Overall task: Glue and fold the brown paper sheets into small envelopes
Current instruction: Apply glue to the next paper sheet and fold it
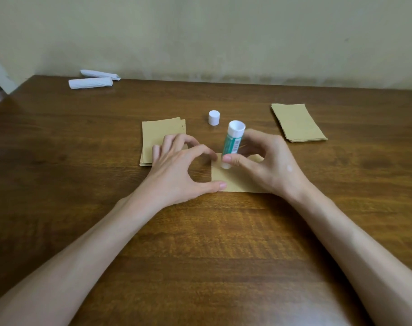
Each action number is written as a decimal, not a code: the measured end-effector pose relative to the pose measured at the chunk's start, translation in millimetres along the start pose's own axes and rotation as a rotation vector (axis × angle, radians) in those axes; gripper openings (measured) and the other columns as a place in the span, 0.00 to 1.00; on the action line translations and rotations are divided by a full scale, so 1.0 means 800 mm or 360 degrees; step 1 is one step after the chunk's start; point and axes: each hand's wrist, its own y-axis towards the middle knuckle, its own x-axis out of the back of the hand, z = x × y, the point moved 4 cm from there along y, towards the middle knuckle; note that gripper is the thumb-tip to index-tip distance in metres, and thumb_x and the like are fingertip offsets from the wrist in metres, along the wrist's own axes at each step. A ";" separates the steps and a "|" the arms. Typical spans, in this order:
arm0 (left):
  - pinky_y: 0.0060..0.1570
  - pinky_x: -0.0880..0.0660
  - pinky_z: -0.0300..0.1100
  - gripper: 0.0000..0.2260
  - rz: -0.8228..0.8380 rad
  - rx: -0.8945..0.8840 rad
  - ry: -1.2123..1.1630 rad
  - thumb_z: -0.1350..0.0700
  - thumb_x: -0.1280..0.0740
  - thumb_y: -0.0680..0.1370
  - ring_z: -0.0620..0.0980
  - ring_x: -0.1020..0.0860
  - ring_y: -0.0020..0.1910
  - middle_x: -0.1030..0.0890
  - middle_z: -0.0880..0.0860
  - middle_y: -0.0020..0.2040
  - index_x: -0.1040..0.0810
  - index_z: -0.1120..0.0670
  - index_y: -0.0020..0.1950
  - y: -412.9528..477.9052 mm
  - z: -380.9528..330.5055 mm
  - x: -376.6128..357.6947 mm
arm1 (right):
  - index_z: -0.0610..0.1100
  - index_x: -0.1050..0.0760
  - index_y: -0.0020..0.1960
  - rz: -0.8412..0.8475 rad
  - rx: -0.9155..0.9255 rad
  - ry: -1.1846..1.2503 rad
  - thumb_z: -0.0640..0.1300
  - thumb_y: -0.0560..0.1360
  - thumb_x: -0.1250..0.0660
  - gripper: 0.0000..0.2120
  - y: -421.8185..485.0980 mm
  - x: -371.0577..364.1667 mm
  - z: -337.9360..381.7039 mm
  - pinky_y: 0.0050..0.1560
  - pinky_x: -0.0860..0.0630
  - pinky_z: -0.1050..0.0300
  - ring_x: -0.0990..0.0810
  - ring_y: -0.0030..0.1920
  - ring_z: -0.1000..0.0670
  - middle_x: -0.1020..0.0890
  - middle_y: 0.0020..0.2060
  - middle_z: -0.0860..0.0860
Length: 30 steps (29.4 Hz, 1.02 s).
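1. The table (pixel 200 231) is dark, glossy wood with streaky grain; it runs back to a pale, scuffed wall.
2. One flat, matte brown paper sheet (pixel 233 182) lies on it between my hands, a plain rectangle with crisp edges.
3. The glue stick (pixel 232 143) is a smooth cylinder with a green label, a barcode and white ends; it stands nearly upright, lower end touching the sheet near its far left corner.
4. Its short white ribbed cap (pixel 214 117) stands alone just beyond.
5. My right hand (pixel 268 163) grips the stick low on the barrel; thumb in front, fingers curled behind.
6. My left hand (pixel 176 170) holds nothing; it spreads in a wide arch, thumb tip pressing the sheet's near left corner, forefinger curving to the far left edge.
7. A brown stack (pixel 160 132) lies partly under my left fingers; a second stack (pixel 298 122), slightly fanned, sits well apart on the right.
8. Two white paper rolls (pixel 90 83), creased and soft-looking, lie at the far left edge.
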 end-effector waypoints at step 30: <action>0.62 0.46 0.44 0.30 0.0024 0.0006 0.0002 0.24 0.30 0.65 0.43 0.42 0.71 0.35 0.40 0.65 0.25 0.33 0.64 0.002 -0.001 0.002 | 0.44 0.20 0.58 -0.0424 0.0001 -0.0048 0.50 0.80 0.26 0.12 0.012 0.027 -0.013 0.58 0.18 0.55 0.15 0.54 0.58 0.14 0.51 0.57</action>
